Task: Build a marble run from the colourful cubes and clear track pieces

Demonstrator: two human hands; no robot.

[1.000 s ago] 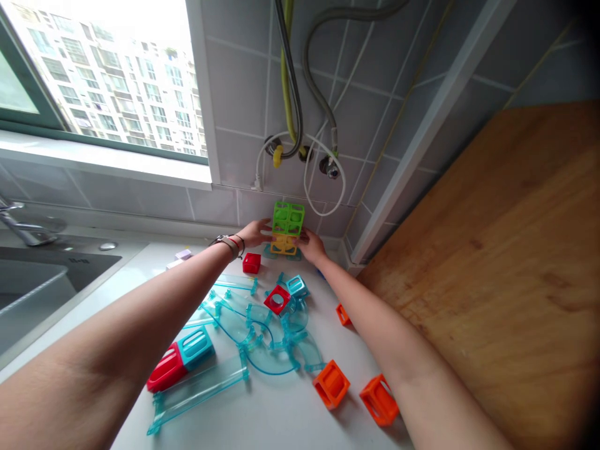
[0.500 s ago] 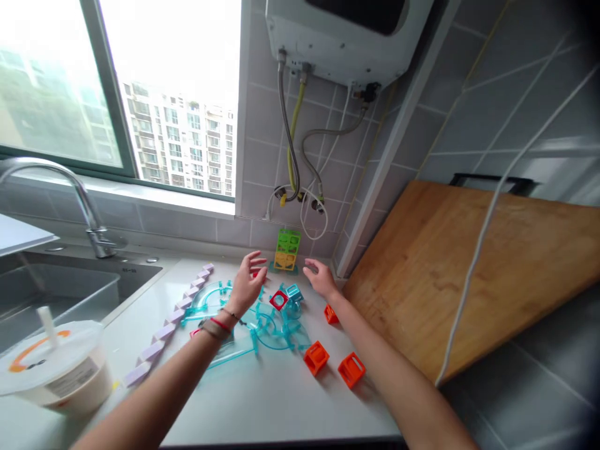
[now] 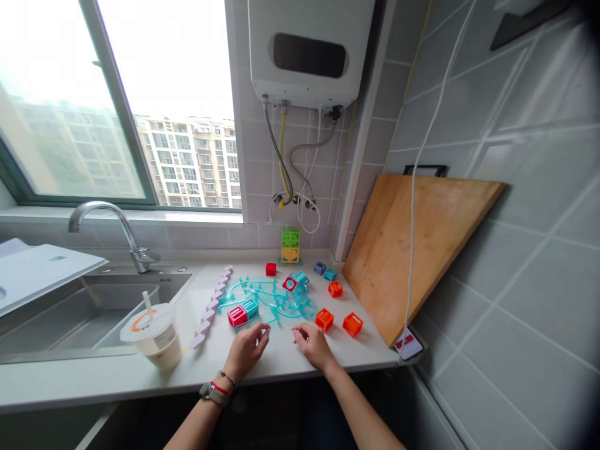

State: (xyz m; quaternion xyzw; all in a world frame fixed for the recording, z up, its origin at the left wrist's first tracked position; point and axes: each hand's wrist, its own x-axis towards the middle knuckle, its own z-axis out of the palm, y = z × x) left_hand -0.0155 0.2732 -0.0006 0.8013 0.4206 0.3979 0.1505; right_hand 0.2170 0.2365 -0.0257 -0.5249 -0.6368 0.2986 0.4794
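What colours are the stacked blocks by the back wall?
The stacked blocks are green above yellow, shown in the head view.

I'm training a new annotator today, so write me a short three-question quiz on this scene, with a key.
1. True or false: the green blocks sit on top of the yellow blocks.

2. Which of these leans against the wall on the right?
A) the cup
B) the board
C) the tap

3. Fill in the colour: the block nearest the right hand is ____.

Key: 1. True. 2. B. 3. Orange.
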